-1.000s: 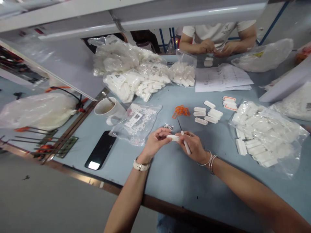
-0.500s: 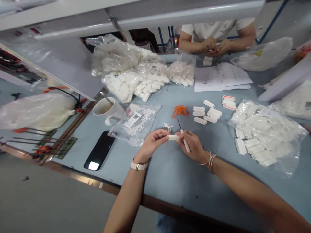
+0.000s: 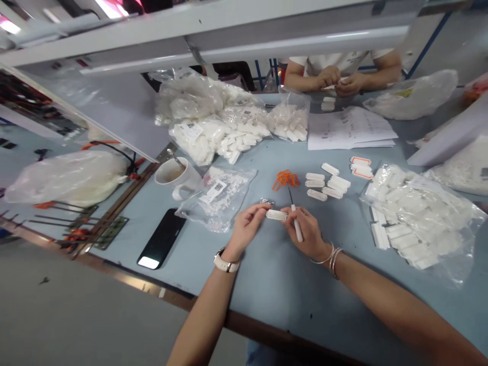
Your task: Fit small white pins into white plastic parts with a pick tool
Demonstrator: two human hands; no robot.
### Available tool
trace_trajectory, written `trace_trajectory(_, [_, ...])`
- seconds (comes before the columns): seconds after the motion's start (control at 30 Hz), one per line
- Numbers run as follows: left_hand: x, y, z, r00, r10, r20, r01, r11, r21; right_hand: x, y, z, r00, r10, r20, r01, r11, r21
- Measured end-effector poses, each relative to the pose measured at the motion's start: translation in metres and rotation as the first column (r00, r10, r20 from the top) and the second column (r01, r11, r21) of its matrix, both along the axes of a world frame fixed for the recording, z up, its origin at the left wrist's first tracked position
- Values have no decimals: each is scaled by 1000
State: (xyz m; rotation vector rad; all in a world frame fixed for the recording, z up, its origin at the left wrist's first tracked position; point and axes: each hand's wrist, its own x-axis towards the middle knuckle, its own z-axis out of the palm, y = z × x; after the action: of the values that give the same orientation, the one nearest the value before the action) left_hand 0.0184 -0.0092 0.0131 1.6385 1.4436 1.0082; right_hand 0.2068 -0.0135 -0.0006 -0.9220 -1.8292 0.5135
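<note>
Head view: my left grip [image 3: 245, 227] pinches a white block [image 3: 276, 215]; my right grip [image 3: 306, 234] closes round a white-handled tool [image 3: 298, 233]. Orange-rimmed blocks [image 3: 360, 161] look done; bare blocks [image 3: 316, 195] remain.

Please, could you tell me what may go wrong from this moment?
1. The heap of tiny white pieces lies just beyond the left hand, which might scatter it.
2. The white-handled tool with a thin dark shaft, in the right hand, has its shaft exposed; a slip could poke something.
3. The white round mug of brown drink stands beside the clear plastic bag; a knock might spill onto it.
</note>
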Motion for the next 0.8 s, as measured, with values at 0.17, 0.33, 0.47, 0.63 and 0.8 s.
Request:
trace_trajectory(0.17, [-3,7,-15,920,-29,-391,139,957,256,-1,0,0,1000,-16,-24,16,1000,9])
trace_trajectory(0.33, [1,8,-20,858,-50,-512,211,942,261,0,1,0,1000,-4,8,4,1000,2])
trace_trajectory(0.47, [1,8,-21,849,-7,-529,175,947,268,0,1,0,1000,-8,29,8,1000,-2])
trace_trajectory(0.63, [-4,9,-22,892,8,-452,113,964,241,0,1,-2,998,1,57,0,1000,-10])
trace_trajectory(0.8, [-8,8,-19,949,42,-312,18,982,186,-2,1,-6,986,38,162,-30,998,-53])
